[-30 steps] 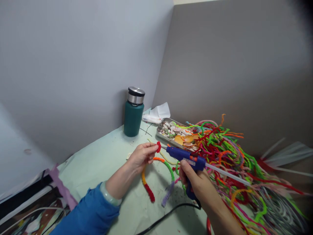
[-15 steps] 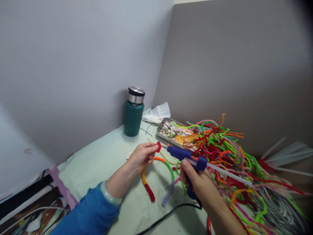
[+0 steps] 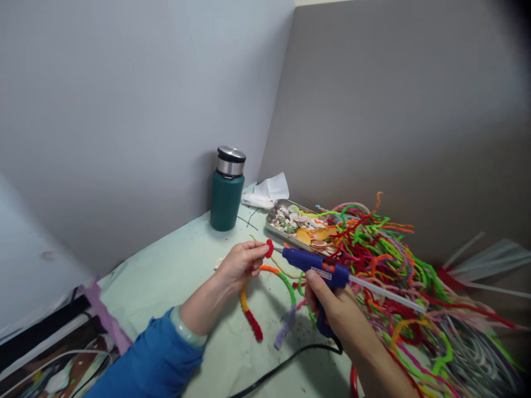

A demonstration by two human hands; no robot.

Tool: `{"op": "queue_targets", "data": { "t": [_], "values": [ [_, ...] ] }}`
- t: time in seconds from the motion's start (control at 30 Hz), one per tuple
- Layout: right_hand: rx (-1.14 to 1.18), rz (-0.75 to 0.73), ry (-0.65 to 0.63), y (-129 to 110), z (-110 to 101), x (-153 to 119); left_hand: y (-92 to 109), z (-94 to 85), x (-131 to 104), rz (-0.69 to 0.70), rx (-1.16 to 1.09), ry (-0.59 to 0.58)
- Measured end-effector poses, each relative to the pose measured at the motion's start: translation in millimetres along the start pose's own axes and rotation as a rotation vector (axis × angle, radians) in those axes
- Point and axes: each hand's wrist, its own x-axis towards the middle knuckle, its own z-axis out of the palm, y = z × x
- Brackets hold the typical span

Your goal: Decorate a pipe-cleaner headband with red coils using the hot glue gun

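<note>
Between its fingertips my left hand (image 3: 239,266) pinches a small red fuzzy piece (image 3: 270,249). A blue glue gun (image 3: 317,265) is gripped in my right hand (image 3: 334,304); its nozzle points left and is at or very near the red piece, and a clear glue stick (image 3: 388,292) sticks out of its back. Below my left hand, a curved multicolour fuzzy arch (image 3: 287,284) lies on the table, red at one end and purple at the other, partly hidden behind the fingers.
A green bottle (image 3: 226,199) stands by the wall. Behind the glue gun is a metal tray (image 3: 286,239) of buttons. Tangled pipe cleaners (image 3: 385,249) heap up at the right. A black cord (image 3: 282,366) crosses the pale green table (image 3: 166,276).
My right hand and the glue gun have shifted very slightly left, towards the red piece. My left hand holds its place.
</note>
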Motion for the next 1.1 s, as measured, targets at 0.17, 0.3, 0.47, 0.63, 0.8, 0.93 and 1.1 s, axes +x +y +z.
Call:
{"op": "queue_targets", "data": {
  "t": [0.17,0.3,0.47,0.63,0.8,0.93,1.1],
  "values": [
    [0.004,0.002,-0.02,0.1,1.1,0.2,-1.2,-0.2,0.8,-0.009,0.006,0.002],
    [-0.023,-0.008,-0.009,3.0,0.1,1.2,-0.7,-0.3,0.7,-0.01,0.006,0.004],
    [-0.032,-0.012,-0.013,3.5,-0.7,1.2,-0.2,0.0,1.0,-0.021,-0.001,0.02],
    [-0.021,-0.004,-0.03,2.3,-0.2,1.3,0.6,-1.4,1.2,-0.031,-0.03,0.024],
    [-0.003,0.003,-0.018,2.0,0.4,0.8,0.3,-2.8,2.5,-0.035,-0.039,0.034],
    [-0.008,0.001,-0.009,-0.8,0.4,-0.5,-0.4,-1.6,2.8,-0.049,-0.036,0.024],
    [-0.023,-0.002,0.0,-2.3,0.6,-0.5,0.8,-0.2,0.9,-0.046,-0.041,0.028]
  ]
}}
